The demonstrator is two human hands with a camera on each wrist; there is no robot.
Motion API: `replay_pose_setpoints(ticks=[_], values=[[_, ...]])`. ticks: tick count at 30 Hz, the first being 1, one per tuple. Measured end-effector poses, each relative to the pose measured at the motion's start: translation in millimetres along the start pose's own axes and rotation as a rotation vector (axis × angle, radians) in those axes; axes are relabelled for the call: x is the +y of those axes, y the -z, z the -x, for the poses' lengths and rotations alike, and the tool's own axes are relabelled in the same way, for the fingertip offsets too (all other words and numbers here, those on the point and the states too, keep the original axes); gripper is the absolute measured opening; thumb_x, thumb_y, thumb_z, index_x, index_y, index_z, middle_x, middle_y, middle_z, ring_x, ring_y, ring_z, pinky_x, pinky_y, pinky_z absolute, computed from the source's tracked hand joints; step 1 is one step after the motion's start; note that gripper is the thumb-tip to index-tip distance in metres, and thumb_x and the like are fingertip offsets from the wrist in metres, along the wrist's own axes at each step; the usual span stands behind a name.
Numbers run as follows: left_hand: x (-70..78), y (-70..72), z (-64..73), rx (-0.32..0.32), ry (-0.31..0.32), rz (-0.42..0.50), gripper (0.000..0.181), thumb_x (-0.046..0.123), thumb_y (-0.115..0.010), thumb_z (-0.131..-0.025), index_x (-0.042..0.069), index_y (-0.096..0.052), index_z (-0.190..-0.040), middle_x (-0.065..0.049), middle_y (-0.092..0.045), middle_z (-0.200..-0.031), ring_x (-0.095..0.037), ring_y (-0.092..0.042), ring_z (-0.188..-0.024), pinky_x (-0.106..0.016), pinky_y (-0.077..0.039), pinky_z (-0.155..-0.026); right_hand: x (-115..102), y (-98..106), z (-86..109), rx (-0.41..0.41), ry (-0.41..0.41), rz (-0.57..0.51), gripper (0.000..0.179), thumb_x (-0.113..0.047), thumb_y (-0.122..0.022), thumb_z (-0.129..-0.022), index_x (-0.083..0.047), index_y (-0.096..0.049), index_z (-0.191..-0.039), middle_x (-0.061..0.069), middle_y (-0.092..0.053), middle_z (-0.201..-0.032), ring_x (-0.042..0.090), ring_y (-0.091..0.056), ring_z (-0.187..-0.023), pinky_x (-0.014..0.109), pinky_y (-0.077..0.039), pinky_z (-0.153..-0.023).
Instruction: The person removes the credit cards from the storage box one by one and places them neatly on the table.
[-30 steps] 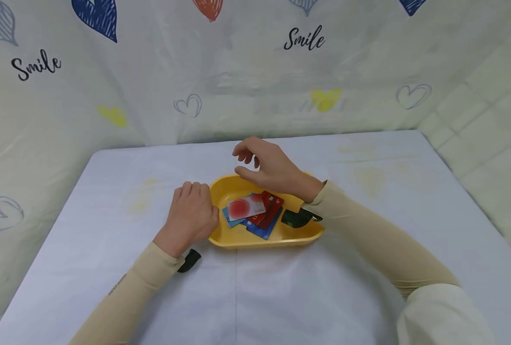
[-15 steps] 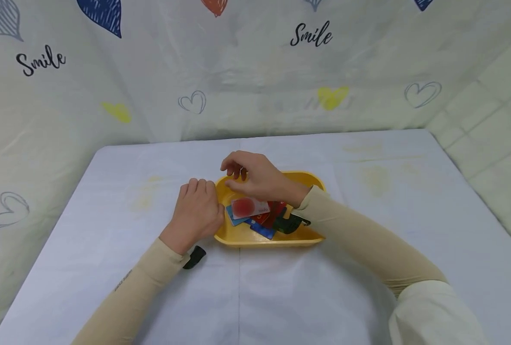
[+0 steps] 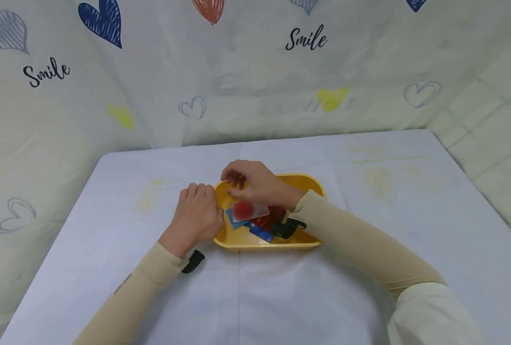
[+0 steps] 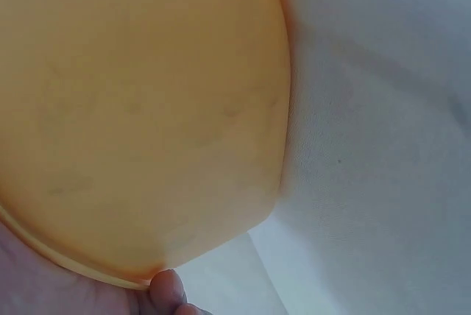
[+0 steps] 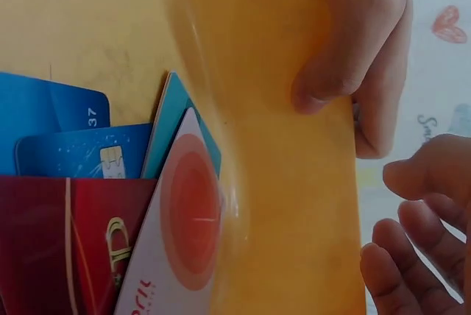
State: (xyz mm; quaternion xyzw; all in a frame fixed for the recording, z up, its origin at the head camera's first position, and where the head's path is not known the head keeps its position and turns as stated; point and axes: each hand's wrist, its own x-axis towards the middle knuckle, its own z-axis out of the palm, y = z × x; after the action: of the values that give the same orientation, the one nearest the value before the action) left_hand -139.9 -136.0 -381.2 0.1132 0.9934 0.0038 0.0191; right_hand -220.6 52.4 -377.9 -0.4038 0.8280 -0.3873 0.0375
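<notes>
A yellow plastic tray (image 3: 272,247) holds a small pile of cards. My left hand (image 3: 197,211) grips its left rim, the thumb (image 5: 313,94) over the inside and the fingers outside. My right hand (image 3: 257,183) hovers over the far left part of the tray, fingers loosely bent and apart, with nothing in it. On top of the pile lies a white card with a red circle (image 5: 190,216). Beneath and beside it are a dark red card (image 5: 88,234), a teal card (image 5: 165,120) and blue cards (image 5: 59,109). My right wrist hides part of the pile in the head view.
The tray rests on a white-covered table (image 3: 160,297). Behind it hangs a pale cloth (image 3: 255,72) printed with hearts and "Smile". A black wrist mount (image 3: 284,228) overlaps the cards, and another black mount (image 3: 193,261) sits under the left wrist.
My right hand has come down and left from the tray's far edge, its wrist now covering more of the cards. The left hand keeps its grip on the rim.
</notes>
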Motion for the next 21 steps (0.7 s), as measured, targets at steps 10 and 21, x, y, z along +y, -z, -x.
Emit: replay_pose_setpoints(ticks=[10,21], values=[[-2.8,-3.4,0.3,0.013,-0.004,0.042,0.025,0.025,-0.047,-0.098,0.0,-0.045,-0.097,-0.012,-0.043,-0.087,-0.031,-0.038,-0.094,-0.045,-0.033,-0.089,5.1,1.5,-0.8,-0.144,-0.037,0.016,0.027,-0.014,-0.076,-0.087,-0.009,-0.067,-0.112,0.007,-0.072,-0.104,0.014,-0.064,-0.091,0.026,-0.057,-0.084],[-1.8,-3.1,-0.4,-0.008,0.002,0.036,0.025,0.025,-0.046,-0.098,0.0,-0.045,-0.1,-0.012,-0.043,-0.088,-0.031,-0.038,-0.096,-0.044,-0.033,-0.089,13.5,7.7,4.8,-0.385,-0.16,-0.041,0.051,-0.014,-0.08,-0.088,-0.009,-0.064,-0.136,0.005,-0.069,-0.135,0.018,-0.069,-0.121,0.032,-0.055,-0.105]])
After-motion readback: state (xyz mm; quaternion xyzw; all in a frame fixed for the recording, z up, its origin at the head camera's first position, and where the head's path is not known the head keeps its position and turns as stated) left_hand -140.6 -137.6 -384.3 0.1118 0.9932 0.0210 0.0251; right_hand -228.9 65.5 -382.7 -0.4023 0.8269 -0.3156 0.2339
